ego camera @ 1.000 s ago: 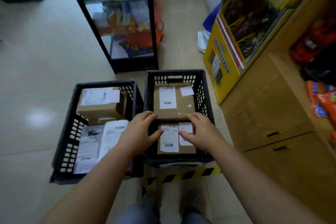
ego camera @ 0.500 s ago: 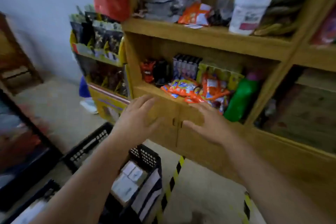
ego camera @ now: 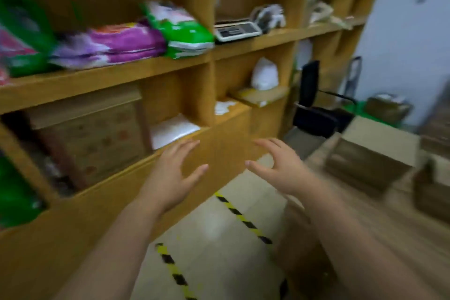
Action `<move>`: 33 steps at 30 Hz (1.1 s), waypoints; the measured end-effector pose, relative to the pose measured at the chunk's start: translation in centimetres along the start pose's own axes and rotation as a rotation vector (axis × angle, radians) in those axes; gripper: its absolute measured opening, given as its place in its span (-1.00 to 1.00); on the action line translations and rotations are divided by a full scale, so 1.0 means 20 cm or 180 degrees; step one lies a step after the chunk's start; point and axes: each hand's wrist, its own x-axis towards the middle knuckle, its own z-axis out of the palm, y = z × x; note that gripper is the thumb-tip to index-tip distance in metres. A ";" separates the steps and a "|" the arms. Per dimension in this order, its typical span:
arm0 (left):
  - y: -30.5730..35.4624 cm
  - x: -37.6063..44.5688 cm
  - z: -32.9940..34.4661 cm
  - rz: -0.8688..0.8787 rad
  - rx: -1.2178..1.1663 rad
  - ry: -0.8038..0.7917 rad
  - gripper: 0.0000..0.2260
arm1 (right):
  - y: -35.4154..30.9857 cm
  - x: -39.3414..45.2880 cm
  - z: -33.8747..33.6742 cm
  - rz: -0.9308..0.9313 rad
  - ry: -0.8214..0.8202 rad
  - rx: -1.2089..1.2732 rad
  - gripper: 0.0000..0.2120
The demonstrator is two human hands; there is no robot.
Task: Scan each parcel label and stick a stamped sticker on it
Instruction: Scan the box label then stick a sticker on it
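My left hand [ego camera: 170, 178] and right hand [ego camera: 280, 168] hang empty, fingers spread, apart. A second ago they rested on a labelled parcel in the crates; I've since swung right, so those parcels are out of view and that one is likely done. Wooden shelves [ego camera: 121, 78] crowd my left; cardboard boxes [ego camera: 372, 153] sit far right, with open floor [ego camera: 219, 238] between.

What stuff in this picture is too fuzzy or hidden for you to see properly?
All from the head view:
- Purple bag and green bag: print smeared by motion blur, unreadable.
- Grey device on the shelf: keys too blurred to tell what it is.
- Cardboard boxes on the right: blurred, any labels cannot be made out.
- Left hand and right hand: both empty, forearms cut off by the bottom edge.
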 end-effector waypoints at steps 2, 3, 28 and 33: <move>0.26 0.21 0.28 0.0265 -0.0180 -0.0203 -0.45 | 0.31 -0.10 -0.22 0.0342 0.0192 -0.0056 -0.38; 0.39 0.30 0.41 0.0408 -0.0261 -0.0285 -0.46 | 0.45 -0.14 -0.32 0.0468 0.0300 -0.0088 -0.38; 1.17 1.65 2.34 0.0776 -0.0356 -0.1684 -0.29 | 2.29 0.10 -0.84 0.2686 0.1214 -0.0378 -0.32; 1.08 1.79 2.55 0.0425 -0.0069 -0.1848 -0.16 | 2.49 0.17 -0.78 0.3010 0.1134 -0.0201 -0.23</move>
